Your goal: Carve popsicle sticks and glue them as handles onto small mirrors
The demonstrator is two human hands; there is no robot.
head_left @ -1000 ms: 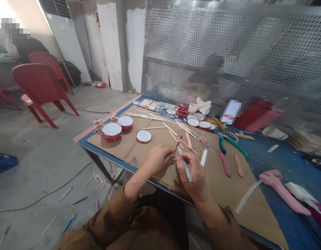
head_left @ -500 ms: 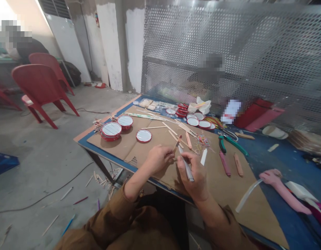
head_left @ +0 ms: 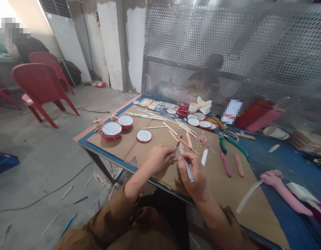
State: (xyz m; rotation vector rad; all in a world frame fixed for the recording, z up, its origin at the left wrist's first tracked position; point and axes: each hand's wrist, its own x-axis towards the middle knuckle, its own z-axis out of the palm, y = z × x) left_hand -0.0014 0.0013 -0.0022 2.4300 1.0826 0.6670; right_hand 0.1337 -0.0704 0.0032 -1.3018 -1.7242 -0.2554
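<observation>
My left hand (head_left: 159, 159) pinches a thin wooden stick (head_left: 179, 141), whose upper end is coloured reddish-orange and dark. My right hand (head_left: 198, 175) is closed around a pale grey marker (head_left: 188, 171), its tip close to the stick; whether they touch I cannot tell. Both hands are over the brown cardboard sheet (head_left: 220, 201). A white cap-like piece (head_left: 204, 157) lies beyond my right hand. A peach marker (head_left: 189, 140) and loose wooden sticks (head_left: 173, 138) lie past the hands. To the right are a pink marker (head_left: 225, 164) and another peach marker (head_left: 239, 165).
Red-rimmed white drum-like discs (head_left: 144, 135) stand at left, with more at the back. Green-handled pliers (head_left: 235, 145), a tangle of coloured bands (head_left: 203, 140) and a pink glue gun (head_left: 285, 191) are at right. A perforated metal screen (head_left: 173, 45) rises behind the table; red chairs (head_left: 39, 85) stand left.
Almost nothing differs. The view has shifted very slightly, and both hands keep the same hold on the stick and the marker.
</observation>
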